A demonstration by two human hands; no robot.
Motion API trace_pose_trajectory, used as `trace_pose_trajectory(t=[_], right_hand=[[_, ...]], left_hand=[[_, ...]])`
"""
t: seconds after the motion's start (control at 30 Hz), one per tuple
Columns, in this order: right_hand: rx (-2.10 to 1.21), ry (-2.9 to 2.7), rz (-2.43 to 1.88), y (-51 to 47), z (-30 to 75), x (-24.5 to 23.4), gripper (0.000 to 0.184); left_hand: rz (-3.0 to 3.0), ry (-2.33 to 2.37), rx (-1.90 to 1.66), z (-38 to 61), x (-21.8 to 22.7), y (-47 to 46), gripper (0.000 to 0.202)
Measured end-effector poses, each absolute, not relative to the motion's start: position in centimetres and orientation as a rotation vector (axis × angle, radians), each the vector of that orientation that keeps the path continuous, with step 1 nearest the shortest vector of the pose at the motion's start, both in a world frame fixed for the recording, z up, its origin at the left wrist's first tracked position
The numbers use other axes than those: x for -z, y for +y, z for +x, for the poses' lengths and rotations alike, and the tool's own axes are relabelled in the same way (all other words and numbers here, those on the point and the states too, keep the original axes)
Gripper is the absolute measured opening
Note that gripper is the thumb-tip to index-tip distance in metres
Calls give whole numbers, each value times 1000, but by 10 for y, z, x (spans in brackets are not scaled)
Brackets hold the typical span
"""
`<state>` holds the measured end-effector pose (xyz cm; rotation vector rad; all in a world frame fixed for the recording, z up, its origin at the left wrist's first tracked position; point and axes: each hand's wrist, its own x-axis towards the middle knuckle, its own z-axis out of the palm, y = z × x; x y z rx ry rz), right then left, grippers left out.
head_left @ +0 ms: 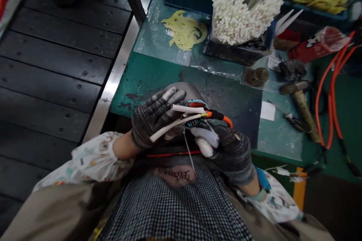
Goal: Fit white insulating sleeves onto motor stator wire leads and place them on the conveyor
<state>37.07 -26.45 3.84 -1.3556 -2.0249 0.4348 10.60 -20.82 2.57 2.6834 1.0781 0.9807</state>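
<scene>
Both my hands wear dark grey work gloves and meet over my lap at the bench's front edge. My left hand (154,116) is closed round a small wire assembly (198,115) with white sleeves, a teal part and an orange cable (224,118) leading right. My right hand (233,150) is closed on the same assembly from below, with white-tipped fingers pinching its end. A thin white cable tie (189,150) hangs down from the assembly. A red wire (172,154) runs under my hands.
On the green bench (152,73) stand a box of white cable ties (243,11), yellow cut-outs on a plastic sheet (185,32), a hammer (301,101), a red bottle (318,45) and orange cables (330,94). Dark plank floor (56,56) lies to the left.
</scene>
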Motion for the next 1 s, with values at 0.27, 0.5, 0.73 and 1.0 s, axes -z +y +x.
trace_pose_trajectory(t=[0.27,0.5,0.73,1.0], right_hand=[[-51,-2054,-1422,-258,388,-44,20],[101,-2083,-1503,-249,398,-49,30],[315,-2113,-1552,-230,403,-51,24],[147,-2037,-1612,-235,407,-39,14]], left_hand=[[2684,1083,-847,148,-48,-182,44],[2677,1107,-641,173,-64,-154,48],[2439,1128,-492,201,-78,-125,34],[2310,1381,-187,226,-97,-107,39]])
